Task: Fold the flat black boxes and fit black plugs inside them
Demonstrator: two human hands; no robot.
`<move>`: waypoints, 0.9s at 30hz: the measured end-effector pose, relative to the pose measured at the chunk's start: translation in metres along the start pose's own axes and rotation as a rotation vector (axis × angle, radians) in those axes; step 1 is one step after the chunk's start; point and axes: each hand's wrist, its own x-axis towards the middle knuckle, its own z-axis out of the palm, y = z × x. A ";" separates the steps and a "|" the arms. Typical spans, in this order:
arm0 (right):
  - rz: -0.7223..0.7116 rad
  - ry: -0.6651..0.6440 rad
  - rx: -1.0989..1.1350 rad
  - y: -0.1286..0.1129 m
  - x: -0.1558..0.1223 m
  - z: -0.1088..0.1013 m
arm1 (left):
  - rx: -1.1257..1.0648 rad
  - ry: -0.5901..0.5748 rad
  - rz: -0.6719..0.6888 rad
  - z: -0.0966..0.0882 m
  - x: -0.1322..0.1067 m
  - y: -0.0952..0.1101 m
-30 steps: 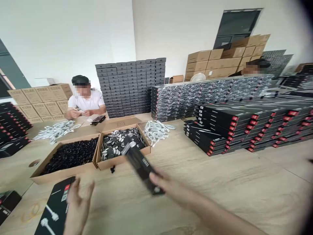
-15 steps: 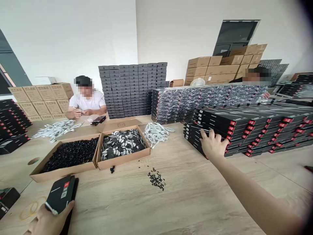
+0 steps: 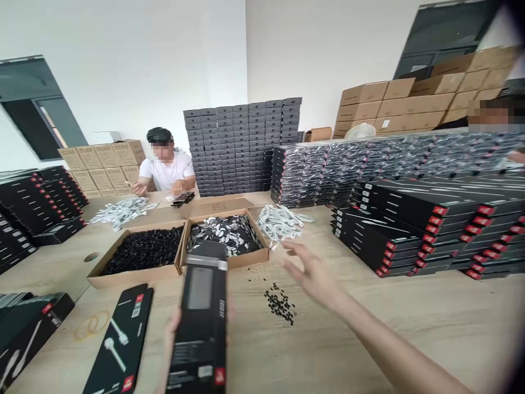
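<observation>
My left hand [image 3: 172, 328] grips a black cable box [image 3: 199, 323], tilted up in front of me with its printed back, a grey panel and a red mark, facing me. Fingers show only at the box's sides. My right hand [image 3: 314, 276] is in the air over the table, fingers stretched and apart, with nothing in it. Below it is a scatter of small black pieces [image 3: 280, 303]. Another black cable box [image 3: 123, 339], showing a white cable and plugs, lies flat left of the held one.
Cartons hold small black parts [image 3: 143, 249] and black-and-white discs [image 3: 229, 232]. White cables [image 3: 283, 221] lie behind. Stacked black boxes [image 3: 381, 235] stand right, others [image 3: 35, 328] left. Two yellowish rubber bands [image 3: 92, 325] lie nearby. A co-worker [image 3: 166, 164] sits opposite; another person is partly visible at far right.
My right hand has left the stack on the right and moved left over the table. My left hand has left the lying box and now holds a box up. The view has turned slightly left.
</observation>
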 end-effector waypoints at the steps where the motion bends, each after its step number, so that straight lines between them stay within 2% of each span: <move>1: -0.065 -0.074 0.181 -0.022 -0.005 0.006 | -0.090 -0.104 -0.033 0.014 0.003 -0.011; 3: -0.140 -0.151 0.398 -0.056 -0.012 0.014 | -0.129 -0.198 -0.071 0.028 0.008 -0.027; 6: -0.084 -0.224 0.538 -0.075 -0.014 0.023 | -0.112 -0.247 -0.118 0.025 0.009 -0.038; 9: -0.020 -0.311 0.538 -0.072 -0.008 0.025 | -0.103 -0.237 -0.133 0.011 0.011 -0.041; 12: -0.057 -0.385 0.516 -0.066 -0.003 0.019 | -0.063 -0.229 -0.132 0.005 0.015 -0.044; 16: -0.100 -0.481 0.627 -0.062 0.000 0.009 | 0.005 -0.239 -0.098 0.012 0.015 -0.047; 20: -0.039 -0.534 0.812 -0.061 0.003 0.010 | 0.030 -0.267 -0.082 0.026 0.010 -0.045; 22: 0.007 -0.499 0.867 -0.062 0.004 0.015 | 0.037 -0.232 -0.061 0.030 0.008 -0.042; 24: 0.038 -0.396 0.890 -0.063 0.004 0.021 | 0.044 -0.145 -0.025 0.031 0.007 -0.038; 26: 0.078 -0.282 0.902 -0.065 0.000 0.028 | 0.041 0.001 0.010 0.030 0.007 -0.034; 27: 0.106 -0.269 0.912 -0.066 -0.003 0.033 | 0.037 0.085 0.035 0.031 0.007 -0.033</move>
